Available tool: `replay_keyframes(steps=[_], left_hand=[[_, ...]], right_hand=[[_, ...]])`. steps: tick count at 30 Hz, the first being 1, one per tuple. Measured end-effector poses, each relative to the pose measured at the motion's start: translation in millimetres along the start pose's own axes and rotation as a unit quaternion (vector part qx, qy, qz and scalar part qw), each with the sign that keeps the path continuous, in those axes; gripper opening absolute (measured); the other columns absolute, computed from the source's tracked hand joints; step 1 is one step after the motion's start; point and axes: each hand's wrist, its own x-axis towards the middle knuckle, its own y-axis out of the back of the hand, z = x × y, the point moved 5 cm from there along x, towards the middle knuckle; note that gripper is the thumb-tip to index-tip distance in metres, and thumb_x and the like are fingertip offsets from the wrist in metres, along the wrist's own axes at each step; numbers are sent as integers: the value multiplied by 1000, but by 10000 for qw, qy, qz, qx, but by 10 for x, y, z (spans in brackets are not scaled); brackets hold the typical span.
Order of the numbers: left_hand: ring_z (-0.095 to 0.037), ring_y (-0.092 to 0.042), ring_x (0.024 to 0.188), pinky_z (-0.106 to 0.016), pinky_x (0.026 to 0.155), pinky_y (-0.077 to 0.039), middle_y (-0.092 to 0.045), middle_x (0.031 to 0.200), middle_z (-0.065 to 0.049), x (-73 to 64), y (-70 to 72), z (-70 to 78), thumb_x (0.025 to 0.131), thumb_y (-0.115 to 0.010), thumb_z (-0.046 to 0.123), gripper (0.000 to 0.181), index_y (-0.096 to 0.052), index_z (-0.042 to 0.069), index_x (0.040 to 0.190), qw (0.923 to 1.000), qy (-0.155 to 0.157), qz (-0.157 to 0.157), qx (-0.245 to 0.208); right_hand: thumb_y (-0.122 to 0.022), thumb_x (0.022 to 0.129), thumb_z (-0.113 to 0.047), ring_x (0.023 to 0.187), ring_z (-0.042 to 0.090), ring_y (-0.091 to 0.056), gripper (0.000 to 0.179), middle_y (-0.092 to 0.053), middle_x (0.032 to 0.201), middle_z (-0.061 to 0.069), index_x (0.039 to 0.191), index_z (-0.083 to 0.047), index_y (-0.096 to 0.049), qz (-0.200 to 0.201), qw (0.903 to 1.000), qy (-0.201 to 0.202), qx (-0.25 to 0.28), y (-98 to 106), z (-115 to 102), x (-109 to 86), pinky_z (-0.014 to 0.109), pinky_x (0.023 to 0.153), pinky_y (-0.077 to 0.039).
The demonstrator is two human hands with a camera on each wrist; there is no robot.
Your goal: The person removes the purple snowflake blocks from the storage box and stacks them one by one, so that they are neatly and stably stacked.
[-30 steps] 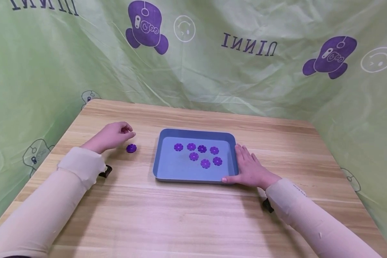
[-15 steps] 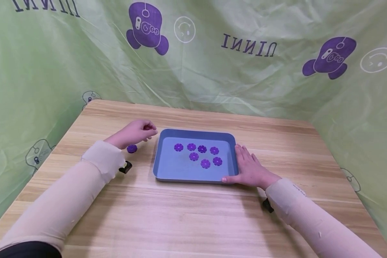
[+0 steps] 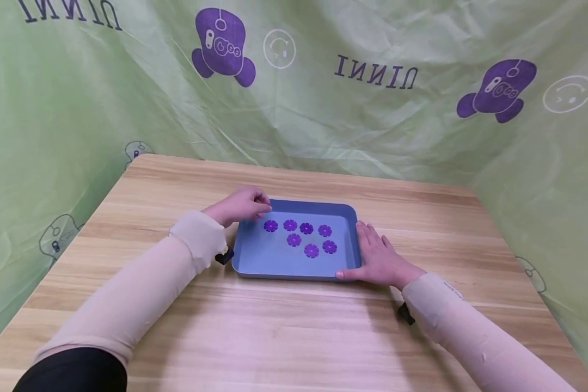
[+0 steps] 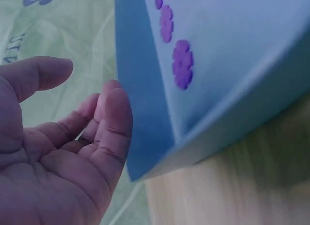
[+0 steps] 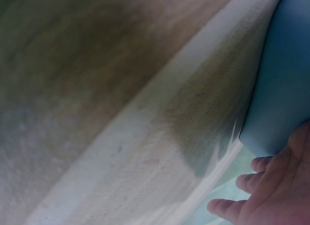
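My left hand [image 3: 242,207] is over the far left corner of a blue-grey tray [image 3: 274,269]. In the left wrist view its thumb and loosely bent fingers stand apart, with nothing between them. Several flat purple flower-shaped discs with notched edges, such as this flower-shaped disc [image 3: 271,226], lie scattered on the tray floor, mostly in its far and right parts. My right hand [image 3: 383,260] rests against the tray's right side, fingers straight along the wall and thumb at the near right corner. The single purple disc seen earlier on the table is hidden behind my left sleeve.
The tray stands on a light wooden table [image 3: 294,337]. A green printed curtain [image 3: 294,125] hangs behind and at both sides. Small black devices sit under both wrists, including a black wrist device [image 3: 224,256] close to the tray's left wall.
My left hand has moved right, from beside the lone purple disc to above the tray's far left corner. The sleeve now covers that disc's spot. My right hand and the tray stay put.
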Motion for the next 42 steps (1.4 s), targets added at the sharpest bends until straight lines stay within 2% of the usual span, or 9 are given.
replay_keyframes(steps=[6, 10, 14, 19, 21, 24, 27, 34, 42], left_hand=[[-19, -60, 78, -37, 80, -56, -61, 85, -10, 50, -57, -50, 99, -61, 5, 12, -60, -6, 104, 9992, 212, -128, 329], [-19, -59, 74, -34, 72, -54, -62, 85, -10, 80, -77, -71, 96, -62, 8, 14, -61, -4, 104, 9934, 297, -210, 1087], [-21, -62, 75, -34, 67, -54, -66, 96, -13, 103, -135, -70, 94, -66, 12, 26, -63, -5, 114, 9801, 365, -333, 1922], [-28, -64, 102, -42, 93, -54, -68, 120, -19, 131, -243, -31, 94, -72, 16, 39, -64, -7, 125, 9558, -78, -436, 2908], [-28, -63, 107, -41, 99, -51, -70, 120, -18, 141, -288, -7, 94, -72, 16, 37, -67, -5, 123, 9437, -359, -465, 3257], [-27, -63, 101, -40, 96, -52, -71, 111, -14, 144, -340, 3, 92, -71, 11, 26, -71, -1, 116, 9346, -515, -535, 3477], [-25, -61, 94, -38, 88, -52, -70, 102, -10, 135, -366, 9, 89, -70, 6, 17, -71, 2, 106, 9353, -518, -539, 3459], [-21, -56, 80, -31, 68, -47, -61, 88, -6, 81, -364, 3, 90, -70, 2, 12, -60, 6, 95, 9504, -221, -544, 3054], [-21, -56, 78, -30, 66, -46, -60, 86, -6, 73, -336, -10, 91, -68, 2, 10, -59, 6, 92, 9530, -237, -461, 2984]], right_hand=[[-73, 80, -73, 153, 49, -2, 137, -3, 167, 31, 158, 12, -1, 26, 10000, 35, -8, 8, -20, -3, 68, 119, -4], [-73, 80, -72, 153, 49, -2, 136, -4, 167, 31, 158, 13, -1, 35, 10000, 43, -14, 9, -25, -7, 68, 119, -5], [-73, 80, -73, 153, 49, -2, 137, -3, 167, 31, 159, 12, -1, 38, 10000, 52, -1, 11, -29, -6, 68, 119, -5], [-73, 79, -73, 153, 49, -3, 137, -4, 167, 31, 159, 12, -1, 41, 10000, 22, 6, 15, -16, -4, 69, 119, -6], [-74, 79, -73, 153, 49, -3, 137, -4, 167, 31, 158, 12, -1, 43, 10000, 8, 23, 16, -11, -4, 69, 119, -5], [-73, 79, -74, 153, 48, -2, 138, -3, 167, 30, 159, 12, 0, 29, 10000, 3, 45, 12, -8, -2, 69, 119, -5], [-73, 79, -75, 154, 48, -2, 138, -2, 167, 30, 159, 11, 0, 2, 10000, 1, 72, 7, -6, -3, 68, 119, -4], [-73, 78, -74, 153, 48, -2, 139, -3, 167, 30, 159, 11, 0, -21, 10000, -30, 26, -9, 17, -4, 69, 119, -4], [-73, 78, -74, 153, 49, -2, 138, -4, 167, 31, 159, 12, -1, 63, 10000, -34, -3, -8, 10, 6, 68, 119, -4]])
